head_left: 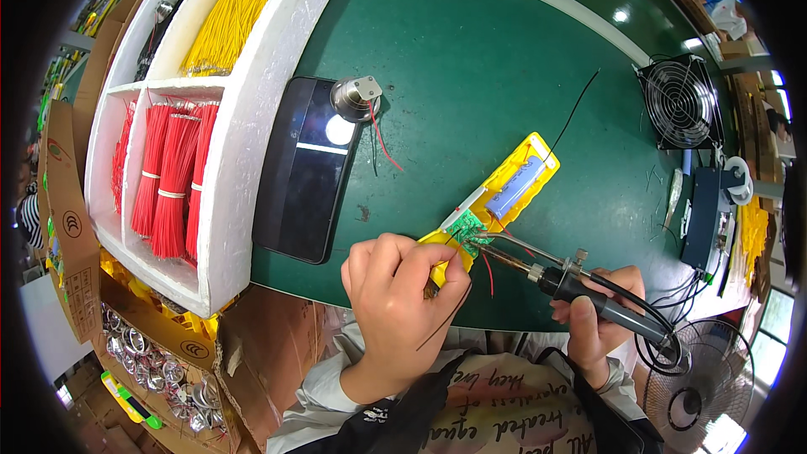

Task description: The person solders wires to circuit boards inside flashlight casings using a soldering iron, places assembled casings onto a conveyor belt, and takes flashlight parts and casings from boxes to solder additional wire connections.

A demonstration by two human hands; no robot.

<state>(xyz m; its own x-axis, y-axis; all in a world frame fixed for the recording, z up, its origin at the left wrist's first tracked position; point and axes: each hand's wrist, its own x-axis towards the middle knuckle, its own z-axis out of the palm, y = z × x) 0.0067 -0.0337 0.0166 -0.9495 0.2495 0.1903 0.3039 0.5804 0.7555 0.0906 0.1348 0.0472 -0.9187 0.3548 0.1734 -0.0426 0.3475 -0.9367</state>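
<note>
My left hand (pixel 403 298) is closed in a pinch at the near end of a yellow plastic housing (pixel 540 170). A thin black wire (pixel 443 319) runs out below its fingers. In my right hand (pixel 601 319) is a soldering iron (pixel 580 292) with a dark grey handle and a thin metal feed tube beside its tip. The tip meets or hovers just over a small green circuit board (pixel 467 229) in the housing; actual contact is hard to make out. A blue cylindrical battery (pixel 515 187) lies in the housing's far part. Red wires and another black wire (pixel 574 116) stick out.
A white foam box (pixel 239 143) holds red wire bundles (pixel 175 181) and yellow wires (pixel 235 21) at left. Beside it lies a dark flat device (pixel 307 172) with a round metal part (pixel 353 99). A black fan (pixel 679 105) and solder spool (pixel 740 181) stand at right.
</note>
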